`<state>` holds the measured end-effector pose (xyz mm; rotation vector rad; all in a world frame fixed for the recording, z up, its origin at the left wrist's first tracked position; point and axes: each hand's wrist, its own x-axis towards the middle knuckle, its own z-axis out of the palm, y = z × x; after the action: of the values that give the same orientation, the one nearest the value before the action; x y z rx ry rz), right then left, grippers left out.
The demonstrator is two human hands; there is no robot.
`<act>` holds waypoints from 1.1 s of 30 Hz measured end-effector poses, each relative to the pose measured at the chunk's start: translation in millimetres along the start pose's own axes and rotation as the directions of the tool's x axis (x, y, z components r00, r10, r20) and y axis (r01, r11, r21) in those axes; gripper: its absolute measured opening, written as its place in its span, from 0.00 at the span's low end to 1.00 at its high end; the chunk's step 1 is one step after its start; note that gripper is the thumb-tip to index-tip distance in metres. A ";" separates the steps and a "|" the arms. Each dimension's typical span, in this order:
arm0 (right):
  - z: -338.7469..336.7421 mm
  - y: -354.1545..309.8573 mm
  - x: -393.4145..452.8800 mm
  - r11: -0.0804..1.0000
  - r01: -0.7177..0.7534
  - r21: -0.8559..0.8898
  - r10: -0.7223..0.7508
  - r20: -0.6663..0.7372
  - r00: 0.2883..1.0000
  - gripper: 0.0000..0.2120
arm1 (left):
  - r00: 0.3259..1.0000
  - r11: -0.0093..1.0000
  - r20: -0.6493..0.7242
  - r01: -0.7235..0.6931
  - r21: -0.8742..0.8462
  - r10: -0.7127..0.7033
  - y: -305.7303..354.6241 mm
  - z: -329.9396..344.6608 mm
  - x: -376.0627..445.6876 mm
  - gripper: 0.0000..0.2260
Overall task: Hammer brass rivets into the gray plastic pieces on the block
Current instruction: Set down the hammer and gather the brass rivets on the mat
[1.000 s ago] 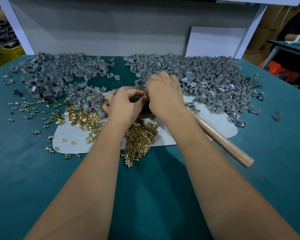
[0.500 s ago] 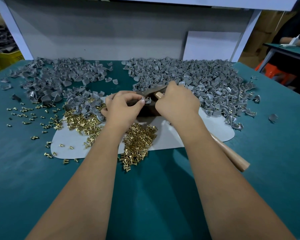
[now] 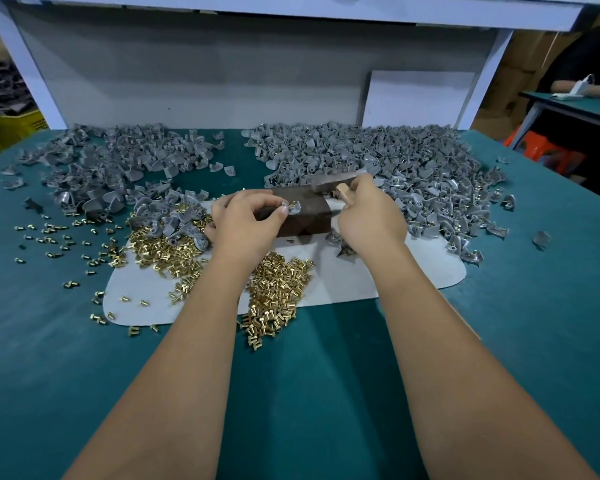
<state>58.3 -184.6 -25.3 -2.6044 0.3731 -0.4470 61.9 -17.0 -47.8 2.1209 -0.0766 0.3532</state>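
On top of the dark block [image 3: 303, 216], near the middle of the table [image 3: 326, 393], a small gray plastic piece [image 3: 293, 209] sat with a brass rivet [image 3: 293, 204] showing in it, pinched at its near edge by the thumb and fingers of the left hand [image 3: 248, 223]. The right hand [image 3: 369, 216] was wrapped round the wooden handle [image 3: 344, 192] of a hammer just under the head [image 3: 333, 178], which hung over the far end of the block, blurred. That choked-up grip looked suited to short, light taps rather than full swings. The piece appeared thin, light and fairly stiff, so it would likely skate or flip on the block if struck off-center; holding it low at the edge, fingers clear of the rivet, seemed the sensible place. The rivet looked tiny, hard and smooth, easy to tip over or send flying, and best steadied by the plastic around it, not by fingertips. Loose rivets [image 3: 278, 292] lay heaped on the pale mat [image 3: 395, 275] in front of the block and scattered to the left, with 2 large heaps of gray pieces behind: 1 at the left [image 3: 118, 164], 1 at the right [image 3: 395, 161] in which brass glinted. Whether this rivet was fully seated could not be told.
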 end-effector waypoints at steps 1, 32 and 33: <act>0.7 3.8 1.1 1.000 -0.027 -0.005 0.027 -0.003 1.000 0.17 | 1.000 1.000 0.006 -0.003 -0.005 0.003 -0.2 0.0 0.4 0.09; 22.7 -23.6 -11.4 0.917 0.254 0.306 -0.227 -0.123 0.966 0.05 | 0.992 0.996 -0.123 -0.028 0.087 0.039 0.4 9.3 -0.7 0.07; 23.6 -24.7 -12.1 0.914 0.265 0.306 -0.239 -0.121 0.964 0.05 | 0.992 0.996 -0.120 -0.024 0.082 0.034 0.4 9.0 -0.5 0.07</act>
<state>60.5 -150.0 -35.9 -2.3259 -0.0164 -0.6447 63.4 -24.8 -52.2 2.1748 -0.0228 0.5089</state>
